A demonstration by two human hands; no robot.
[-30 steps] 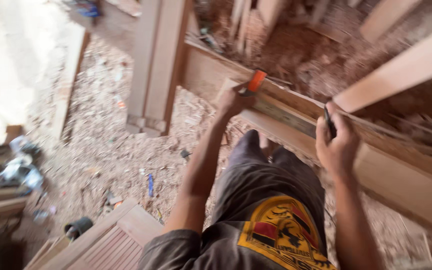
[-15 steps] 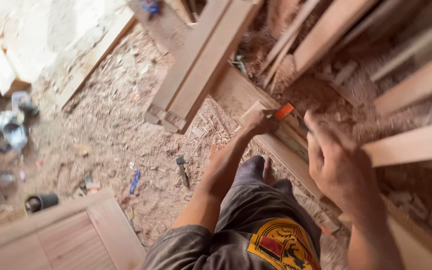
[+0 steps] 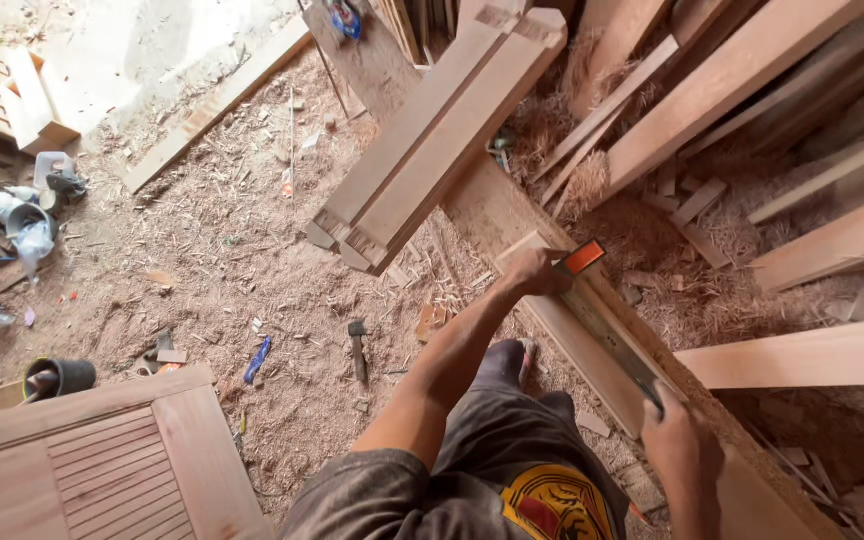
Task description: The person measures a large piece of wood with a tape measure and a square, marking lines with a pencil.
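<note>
Square [image 3: 607, 325]: stiff metal, light; left hand [image 3: 532, 272] grip pinches orange end, right hand [image 3: 682, 455] clamps blade on plank [image 3: 592, 355].

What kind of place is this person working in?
Most likely a woodworking shop. Sawdust and shavings cover the floor, planks lie stacked around, a louvred door panel rests nearby, and both hands press a metal square to a board.
</note>
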